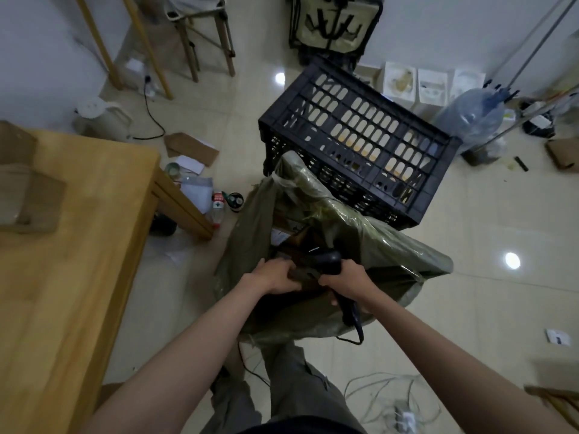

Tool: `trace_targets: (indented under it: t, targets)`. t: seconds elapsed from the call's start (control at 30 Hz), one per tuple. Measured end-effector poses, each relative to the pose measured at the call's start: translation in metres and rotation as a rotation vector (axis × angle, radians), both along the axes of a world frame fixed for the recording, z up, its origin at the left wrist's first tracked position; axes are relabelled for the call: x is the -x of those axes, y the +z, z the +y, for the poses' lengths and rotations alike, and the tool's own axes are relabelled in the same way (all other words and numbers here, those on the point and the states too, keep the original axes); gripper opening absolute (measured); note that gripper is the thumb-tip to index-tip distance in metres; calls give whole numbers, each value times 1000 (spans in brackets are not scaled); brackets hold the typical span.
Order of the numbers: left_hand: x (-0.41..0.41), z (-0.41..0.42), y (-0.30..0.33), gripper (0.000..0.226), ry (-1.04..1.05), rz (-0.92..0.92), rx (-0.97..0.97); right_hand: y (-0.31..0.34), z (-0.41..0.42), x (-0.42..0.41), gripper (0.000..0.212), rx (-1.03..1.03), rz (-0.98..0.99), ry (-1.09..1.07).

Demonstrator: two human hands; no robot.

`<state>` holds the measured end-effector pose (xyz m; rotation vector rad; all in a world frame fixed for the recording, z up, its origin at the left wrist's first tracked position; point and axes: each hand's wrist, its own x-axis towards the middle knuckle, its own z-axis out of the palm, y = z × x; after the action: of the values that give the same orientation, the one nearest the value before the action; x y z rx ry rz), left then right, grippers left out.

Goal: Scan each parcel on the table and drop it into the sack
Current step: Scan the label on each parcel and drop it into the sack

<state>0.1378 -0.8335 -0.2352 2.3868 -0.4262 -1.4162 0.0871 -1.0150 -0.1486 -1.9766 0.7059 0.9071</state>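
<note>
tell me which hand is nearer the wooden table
Left. The left hand is over the sack mouth on the side toward the wooden table. The right hand, gripping the scanner, is farther from it.

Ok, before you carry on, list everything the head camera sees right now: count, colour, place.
sack: one, olive green, on the floor, mouth open under both hands
parcel: one, brown, at the sack mouth, blurred
scanner: one, black, corded, over the sack mouth
crate: one, black, slotted, behind the sack
table: one, light wood, left
cardboard boxes: at least two, brown, on the table's far end
water jug: one, clear blue, right of the crate
bottle: one, clear with red label, floor by the table leg
kettle: one, white, floor beyond the table
left hand: grip on the parcel
right hand: grip on the scanner
</note>
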Motion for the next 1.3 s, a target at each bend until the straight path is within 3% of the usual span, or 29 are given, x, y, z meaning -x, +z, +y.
trace_targets:
  t: [0.2, 0.4, 0.67, 0.8, 1.3]
  targets:
    - [6, 65, 45, 64, 27, -125, -76, 28, 46, -18, 16, -80, -40, 72]
    - [34, 162, 102, 66, 182, -298, -126, 62, 119, -21, 20, -213, -85, 101]
    - [100, 295, 167, 60, 402, -333, -202, 100, 253, -2, 17, -326, -112, 300]
    - [141, 357, 186, 61, 504, -359, -232, 120, 320, 10, 25, -381, -129, 384]
    - [251, 520, 212, 62, 929, -436, -297, 153, 510, 42, 23, -476, -208, 693]
